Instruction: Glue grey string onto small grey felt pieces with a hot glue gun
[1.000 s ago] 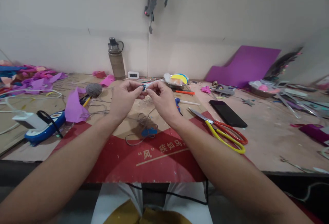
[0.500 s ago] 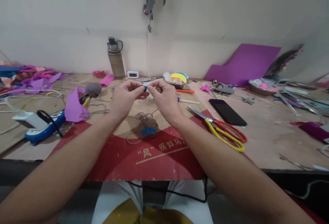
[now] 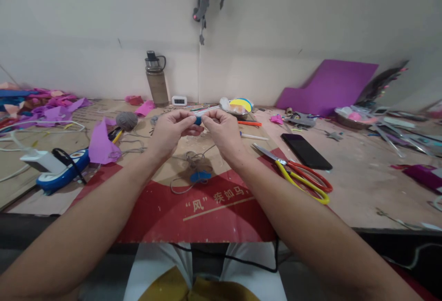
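Above the cardboard, my left hand (image 3: 169,133) pinches a small dark blue piece (image 3: 198,120) between thumb and fingers. Its exact kind is too small to tell. Close against it, my right hand (image 3: 223,133) has thumb and forefinger pressed together; what lies in that pinch is hidden. A thin grey-brown cord (image 3: 209,148) leads from below the right hand down to a loose tangle of cord (image 3: 194,159). Partly under the tangle lies a flat bright blue piece (image 3: 201,176).
Scissors (image 3: 293,172) with red and yellow handles and a black phone (image 3: 305,151) lie to the right. Left are a grey yarn ball (image 3: 126,120), purple scraps (image 3: 102,143) and a blue power strip (image 3: 62,174). A bottle (image 3: 157,82) stands by the wall.
The dark blue piece shows more between my fingertips, and my right fingertips have shifted slightly to the right. Both hands keep their pinch; the things on the table are unmoved.
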A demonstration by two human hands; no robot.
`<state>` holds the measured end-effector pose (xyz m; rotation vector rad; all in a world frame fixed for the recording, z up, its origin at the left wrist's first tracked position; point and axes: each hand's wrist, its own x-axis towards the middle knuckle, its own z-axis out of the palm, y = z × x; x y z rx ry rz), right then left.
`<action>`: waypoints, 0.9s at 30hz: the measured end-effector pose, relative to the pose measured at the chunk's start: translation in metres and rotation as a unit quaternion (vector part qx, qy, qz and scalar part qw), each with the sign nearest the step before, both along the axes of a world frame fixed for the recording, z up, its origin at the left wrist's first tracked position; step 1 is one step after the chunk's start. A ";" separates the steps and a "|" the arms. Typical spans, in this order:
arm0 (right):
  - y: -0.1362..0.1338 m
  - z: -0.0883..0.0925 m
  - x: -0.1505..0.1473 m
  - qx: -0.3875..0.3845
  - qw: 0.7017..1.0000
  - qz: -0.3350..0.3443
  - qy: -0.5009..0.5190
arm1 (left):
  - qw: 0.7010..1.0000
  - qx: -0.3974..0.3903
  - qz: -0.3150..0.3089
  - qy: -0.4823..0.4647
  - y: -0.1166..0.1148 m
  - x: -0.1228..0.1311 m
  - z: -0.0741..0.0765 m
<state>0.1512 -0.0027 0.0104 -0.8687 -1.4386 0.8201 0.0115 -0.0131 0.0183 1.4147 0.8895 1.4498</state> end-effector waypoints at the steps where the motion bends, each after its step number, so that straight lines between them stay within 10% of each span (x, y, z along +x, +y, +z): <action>1: 0.000 0.000 0.000 -0.005 1.000 0.002 0.009 | 1.000 -0.005 -0.008 -0.001 0.000 0.000 0.000; 11: 0.003 -0.001 0.005 -0.035 0.998 0.031 0.051 | 0.995 -0.084 -0.055 0.021 0.003 -0.006 0.006; 27: 0.001 -0.004 0.008 -0.003 1.000 0.018 -0.022 | 0.988 0.005 -0.025 0.155 0.005 -0.013 0.005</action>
